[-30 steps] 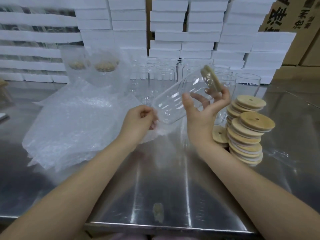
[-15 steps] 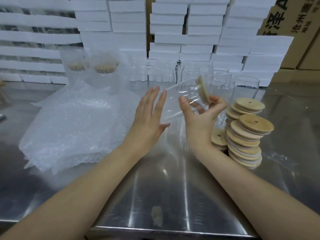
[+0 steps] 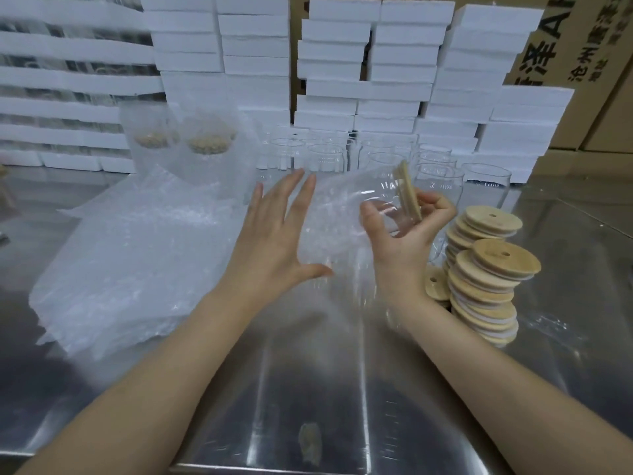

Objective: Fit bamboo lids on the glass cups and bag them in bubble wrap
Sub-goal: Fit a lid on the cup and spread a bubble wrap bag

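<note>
My right hand (image 3: 404, 241) grips a clear glass cup (image 3: 373, 204) near its mouth, and the cup lies tilted with its bamboo lid (image 3: 407, 192) fitted at the right end. The cup's body sits inside a bubble wrap bag (image 3: 329, 228) in front of my hands. With straight, spread fingers, my left hand (image 3: 274, 231) lies flat against the bag's left side. Stacks of bamboo lids (image 3: 486, 275) stand at the right. Several empty glass cups (image 3: 325, 156) stand behind my hands.
A pile of bubble wrap bags (image 3: 130, 255) lies at the left on the steel table (image 3: 325, 389). Two bagged cups (image 3: 191, 142) stand at the back left. White foam boxes (image 3: 342, 73) and cardboard cartons (image 3: 589, 63) wall off the back.
My left hand has let go of the cup's base and opened flat against the bag. The cup has tipped lower and moved into the bubble wrap bag.
</note>
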{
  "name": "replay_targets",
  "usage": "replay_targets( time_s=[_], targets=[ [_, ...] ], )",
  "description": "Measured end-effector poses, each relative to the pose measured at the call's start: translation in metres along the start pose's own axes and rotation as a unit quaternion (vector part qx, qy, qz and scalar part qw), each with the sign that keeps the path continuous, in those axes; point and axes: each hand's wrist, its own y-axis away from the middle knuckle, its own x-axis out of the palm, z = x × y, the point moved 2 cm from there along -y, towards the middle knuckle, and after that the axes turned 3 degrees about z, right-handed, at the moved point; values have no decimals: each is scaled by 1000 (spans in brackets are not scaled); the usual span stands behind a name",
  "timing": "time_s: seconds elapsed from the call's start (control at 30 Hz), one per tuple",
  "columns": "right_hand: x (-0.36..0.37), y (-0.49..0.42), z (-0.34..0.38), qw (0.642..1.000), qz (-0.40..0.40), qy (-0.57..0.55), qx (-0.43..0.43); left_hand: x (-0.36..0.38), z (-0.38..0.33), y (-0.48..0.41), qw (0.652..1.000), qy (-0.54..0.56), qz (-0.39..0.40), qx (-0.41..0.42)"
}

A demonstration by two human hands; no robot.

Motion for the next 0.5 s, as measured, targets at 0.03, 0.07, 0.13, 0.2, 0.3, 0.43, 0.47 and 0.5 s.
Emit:
replay_targets(
  time_s=[0.03, 0.07, 0.13, 0.2, 0.3, 0.43, 0.47, 0.5],
  targets=[
    [1, 1, 2, 1000, 1, -5, -1, 0, 3, 1, 1000, -5, -8, -6],
    [3, 3, 3, 1000, 3, -11, 1, -1, 5, 1, 1000, -8, -25, -10],
    [7, 7, 5, 1000, 10, -25, 10, -4, 7, 2, 998, -15, -66, -13],
    [9, 10, 4, 999, 26, -24, 17, -8, 7, 4, 994, -41, -100, 3],
    [10, 14, -2, 995, 71, -34, 65, -11, 6, 3, 986, -90, -138, 38],
    [21, 26, -6, 979, 181, 12, 96, -7, -2, 5, 978, -113, -167, 62],
    [22, 27, -7, 974, 201, 8, 105, -6, -4, 5, 979, -106, -163, 58],
    [21, 24, -7, 970, 217, 2, 111, -6, -5, 5, 981, -98, -158, 52]
  ],
)
